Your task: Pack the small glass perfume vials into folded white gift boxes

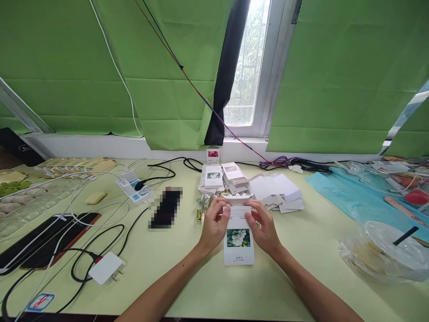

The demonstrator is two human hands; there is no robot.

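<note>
From my view, both hands are closed lightly on one white flower-print carton, the left hand on its left edge and the right hand on its right, thumbs on the printed face. The carton is over the near-middle of the desk. Its long axis runs nearly straight away from me, with the flapped end, between the fingers, pointing to the window and the other end pointing back at me; its lettering reads upside down from here. I can't tell whether the near end touches the desk. Just beyond the hands I see small metallic-capped vials, partly hidden, with stacked printed cartons behind them and a pile of blank white cartons to the right. A censored dark rectangle lies left of the hands, and a lidded cup in a plastic bag sits well off to the right.
</note>
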